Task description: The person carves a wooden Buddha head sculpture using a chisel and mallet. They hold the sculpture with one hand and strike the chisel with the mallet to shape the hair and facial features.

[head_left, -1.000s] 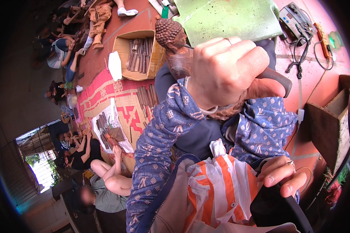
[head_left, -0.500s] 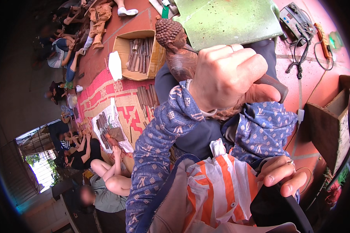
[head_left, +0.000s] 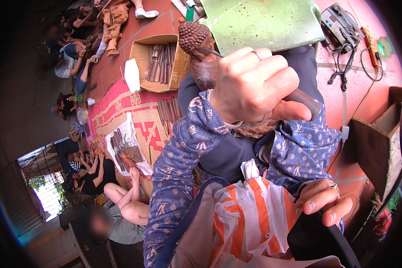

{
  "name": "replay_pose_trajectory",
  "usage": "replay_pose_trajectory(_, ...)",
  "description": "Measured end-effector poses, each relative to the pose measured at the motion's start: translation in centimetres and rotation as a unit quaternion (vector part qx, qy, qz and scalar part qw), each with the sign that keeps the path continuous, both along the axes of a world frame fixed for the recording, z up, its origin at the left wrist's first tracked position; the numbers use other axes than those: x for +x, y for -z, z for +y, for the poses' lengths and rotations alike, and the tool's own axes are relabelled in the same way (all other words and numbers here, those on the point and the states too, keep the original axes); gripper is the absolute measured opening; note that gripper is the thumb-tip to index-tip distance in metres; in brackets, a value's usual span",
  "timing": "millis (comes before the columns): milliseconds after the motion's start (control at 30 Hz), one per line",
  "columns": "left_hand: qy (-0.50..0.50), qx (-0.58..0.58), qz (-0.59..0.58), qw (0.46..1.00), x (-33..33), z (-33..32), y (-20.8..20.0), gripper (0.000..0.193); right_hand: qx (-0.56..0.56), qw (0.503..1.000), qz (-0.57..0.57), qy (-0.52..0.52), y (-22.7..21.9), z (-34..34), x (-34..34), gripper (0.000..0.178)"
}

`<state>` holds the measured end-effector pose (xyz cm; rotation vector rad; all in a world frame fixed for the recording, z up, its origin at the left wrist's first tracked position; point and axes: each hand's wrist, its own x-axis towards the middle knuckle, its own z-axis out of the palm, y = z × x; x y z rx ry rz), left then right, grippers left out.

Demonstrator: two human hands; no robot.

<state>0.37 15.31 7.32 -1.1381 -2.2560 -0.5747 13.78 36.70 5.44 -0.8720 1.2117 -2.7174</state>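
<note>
My left hand (head_left: 257, 85) is closed around the brown handle (head_left: 303, 103) of a carving chisel, thumb pressed along it. The thin dark blade (head_left: 212, 52) runs up-left to the face of a carved wooden statue (head_left: 193, 36) with a knobbed head. The statue lies across my lap; my hand covers much of its body, and a carved lower part (head_left: 254, 129) shows beneath my wrist. At the lower right, my right hand (head_left: 324, 198) wears a ring; its visible fingers are loosely bent and apart, beside a black object (head_left: 319, 241) I cannot identify.
A cardboard box (head_left: 140, 58) of wooden-handled tools stands at the upper left. More tools (head_left: 167, 116) lie on a patterned mat (head_left: 149, 134). A green stool-like top (head_left: 263, 22) is ahead. Right are a corded grey device (head_left: 341, 27) and a wooden box (head_left: 379, 147). People sit along the left.
My left hand has shifted a little left with the chisel, and more of the blade shows beside the statue's face. My right hand looks unmoved.
</note>
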Motion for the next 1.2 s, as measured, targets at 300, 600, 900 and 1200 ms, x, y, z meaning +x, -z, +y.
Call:
replay_pose_trajectory(300,0.012,0.037,0.011,0.999,0.2,-0.5,-0.1,0.059,0.003,1.000,0.002,0.001,0.0,-0.1,0.0,0.022)
replay_pose_trajectory(600,-0.022,0.128,-0.060,0.990,-0.3,0.6,-0.9,0.061,-0.010,1.000,0.008,0.022,-0.2,-0.1,0.4,0.021)
replay_pose_trajectory(900,-0.001,0.049,0.005,0.999,0.3,0.5,-0.4,0.056,-0.013,1.000,0.015,0.014,-0.2,-0.2,0.3,0.021)
replay_pose_trajectory(1200,0.015,0.069,0.005,0.998,-0.3,0.2,0.0,0.057,-0.005,1.000,0.012,0.005,-0.5,-0.4,0.0,0.022)
